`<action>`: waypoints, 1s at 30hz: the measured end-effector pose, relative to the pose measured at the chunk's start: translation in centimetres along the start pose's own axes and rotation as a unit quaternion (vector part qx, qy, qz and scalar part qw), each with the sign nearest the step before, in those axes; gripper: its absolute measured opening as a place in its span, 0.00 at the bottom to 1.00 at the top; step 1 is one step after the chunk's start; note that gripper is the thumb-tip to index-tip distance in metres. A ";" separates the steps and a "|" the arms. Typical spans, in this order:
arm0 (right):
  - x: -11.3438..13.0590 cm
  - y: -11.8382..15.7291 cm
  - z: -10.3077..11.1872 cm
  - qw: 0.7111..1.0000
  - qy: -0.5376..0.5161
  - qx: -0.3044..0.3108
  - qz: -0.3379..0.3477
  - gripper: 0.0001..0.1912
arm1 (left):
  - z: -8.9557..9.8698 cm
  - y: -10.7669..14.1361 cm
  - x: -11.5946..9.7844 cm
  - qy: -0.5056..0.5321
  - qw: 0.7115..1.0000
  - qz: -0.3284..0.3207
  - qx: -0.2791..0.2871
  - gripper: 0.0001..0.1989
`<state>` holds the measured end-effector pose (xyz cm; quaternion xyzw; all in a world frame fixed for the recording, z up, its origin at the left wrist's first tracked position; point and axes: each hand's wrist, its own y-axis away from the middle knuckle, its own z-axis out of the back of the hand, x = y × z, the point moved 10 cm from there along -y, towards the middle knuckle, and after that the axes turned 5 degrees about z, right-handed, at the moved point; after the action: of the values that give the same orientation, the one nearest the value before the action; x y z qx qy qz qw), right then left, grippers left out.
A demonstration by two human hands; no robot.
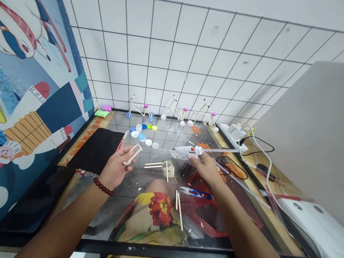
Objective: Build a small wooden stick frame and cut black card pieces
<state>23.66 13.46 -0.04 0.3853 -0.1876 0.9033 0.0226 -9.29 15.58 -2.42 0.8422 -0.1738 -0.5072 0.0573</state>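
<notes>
My left hand (pixel 118 167), with a beaded bracelet at the wrist, pinches a small frame of pale sticks (pixel 136 152) with a white round piece at its lower end. On the right, my right hand (pixel 204 165) is closed around a white glue gun (pixel 187 149), whose nozzle points left toward the frame without touching it. Below and between the hands, a small round container (pixel 167 169) stands with sticks lying across and beside it. Blue-handled snips (pixel 196 193) lie near my right forearm. Loose sticks (pixel 179 210) rest nearer the front edge.
Colored bottle caps (pixel 142 137) lie beyond my hands. Several stick models (pixel 174 107) stand along the back by the wire grid. A black sheet (pixel 97 149) is at left. Cables (pixel 270 162) and a power strip (pixel 233 135) lie at right. The table's black front edge (pixel 163 255) is near.
</notes>
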 end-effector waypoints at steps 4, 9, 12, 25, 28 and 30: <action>1.9 2.0 0.0 0.992 -0.117 -0.014 0.043 0.23 | -1.5 0.5 0.1 -0.200 0.972 -0.121 0.006 0.25; 4.8 3.9 -1.4 0.985 -0.115 0.063 0.114 0.16 | -2.6 0.9 1.3 -0.310 0.936 -0.164 0.040 0.27; 5.7 4.4 -1.7 0.985 -0.074 0.067 0.140 0.16 | -2.9 1.2 1.1 -0.335 0.923 -0.182 0.044 0.27; 6.9 4.8 -1.7 0.982 -0.011 0.078 0.173 0.17 | -4.0 2.1 0.2 -0.379 0.891 -0.242 0.053 0.25; 7.1 4.9 -1.8 0.981 -0.004 0.072 0.179 0.17 | -4.3 2.4 0.1 -0.390 0.882 -0.259 0.063 0.25; 7.2 4.9 -1.8 0.981 -0.001 0.070 0.182 0.17 | -4.5 2.5 0.0 -0.397 0.875 -0.268 0.067 0.25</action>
<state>16.48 8.79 2.29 0.3463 -0.1913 0.9026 -0.1695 -5.97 12.87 0.45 0.5861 0.0167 -0.7820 -0.2112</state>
